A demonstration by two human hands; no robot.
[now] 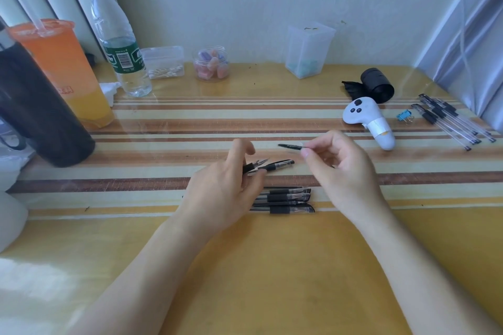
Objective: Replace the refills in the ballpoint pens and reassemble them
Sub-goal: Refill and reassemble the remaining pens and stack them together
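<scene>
My left hand [226,187] grips the front part of a pen [254,166] with a black grip and clear pointed tip, just above the table. Beside it a capped black pen [280,164] lies on the table. My right hand [343,168] pinches a thin black refill [290,146] between thumb and forefinger, its tip pointing left, a short way right of the left hand. Below the hands, several black-grip pens [285,198] lie side by side. A second group of pens [446,119] lies at the far right.
An orange drink cup [65,71], a dark bottle [35,111] and a water bottle [117,41] stand at the left. A jar of sweets [211,64], clear boxes [309,49], a black roll [377,85], a white controller [367,119] and a blue binder clip [404,116] sit farther back.
</scene>
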